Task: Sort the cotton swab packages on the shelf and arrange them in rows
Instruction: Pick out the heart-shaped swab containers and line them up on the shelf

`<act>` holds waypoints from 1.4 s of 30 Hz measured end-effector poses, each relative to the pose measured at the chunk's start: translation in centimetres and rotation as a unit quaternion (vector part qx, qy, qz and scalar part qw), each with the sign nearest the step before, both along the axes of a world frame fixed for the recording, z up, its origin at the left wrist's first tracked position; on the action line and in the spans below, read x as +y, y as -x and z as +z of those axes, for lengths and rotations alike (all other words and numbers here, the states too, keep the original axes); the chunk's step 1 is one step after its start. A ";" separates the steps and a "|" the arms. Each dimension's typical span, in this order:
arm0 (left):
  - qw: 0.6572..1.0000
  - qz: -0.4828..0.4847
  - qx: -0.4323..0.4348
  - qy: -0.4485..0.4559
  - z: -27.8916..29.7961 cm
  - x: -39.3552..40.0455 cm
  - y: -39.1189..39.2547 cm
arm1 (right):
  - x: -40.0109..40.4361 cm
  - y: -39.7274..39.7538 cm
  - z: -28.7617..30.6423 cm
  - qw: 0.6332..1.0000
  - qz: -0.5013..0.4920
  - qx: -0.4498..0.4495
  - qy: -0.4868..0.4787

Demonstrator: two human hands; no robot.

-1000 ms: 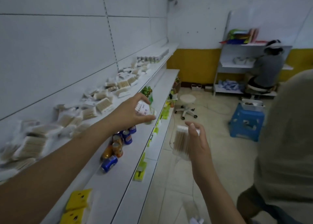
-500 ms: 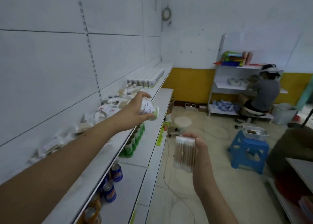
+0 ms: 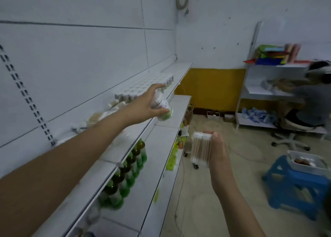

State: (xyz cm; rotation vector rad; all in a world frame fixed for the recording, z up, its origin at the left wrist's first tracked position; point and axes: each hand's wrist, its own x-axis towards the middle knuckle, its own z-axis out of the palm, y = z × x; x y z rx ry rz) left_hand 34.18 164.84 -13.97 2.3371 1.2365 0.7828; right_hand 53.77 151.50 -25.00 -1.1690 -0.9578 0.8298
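Over the front edge of the top shelf (image 3: pixel 114 158), my left hand (image 3: pixel 143 107) was stretched out w/ fingers & thumb curled round a small round tub of cotton swabs (image 3: pixel 162 107). Tub was tipped over: long axis ran roughly diagonal, green end down & to the right, pale end up toward the neat rows of tubs (image 3: pixel 145 86) farther along the same shelf. It hung in the air, close to the rows but not touching them, so far as I could tell.

Right hand (image 3: pixel 217 152) was lower, out over the floor beside the shelving, gripping a clear flat pack of wooden-stick swabs (image 3: pixel 200 150) from its right side, fingertips hooked over the top edge. Pack stood near upright, long axis vertical, sticks running up-down, broad face toward me.

Loose swab packs (image 3: pixel 102 115) lay jumbled on the top shelf behind my left forearm, blurry. Shelf below held green bottles (image 3: pixel 129 172) in a line. Across the room: blue stool (image 3: pixel 293 190) w/ a white tray (image 3: pixel 304 162) on top, and another person (image 3: pixel 311 97) seated at a white rack (image 3: pixel 258 91).
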 end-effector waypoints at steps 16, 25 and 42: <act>0.995 0.061 -0.078 -0.004 1.2 33.8 -14.2 | 33.7 -15.6 0.2 0.995 0.100 -0.028 0.008; 0.993 0.081 -0.071 -0.055 1.1 57.5 -18.4 | 57.5 -22.1 1.0 0.984 0.160 -0.080 -0.016; 0.970 0.212 0.119 -0.005 -2.2 83.2 -19.5 | 94.2 -24.9 -1.5 0.944 0.302 -0.112 -0.074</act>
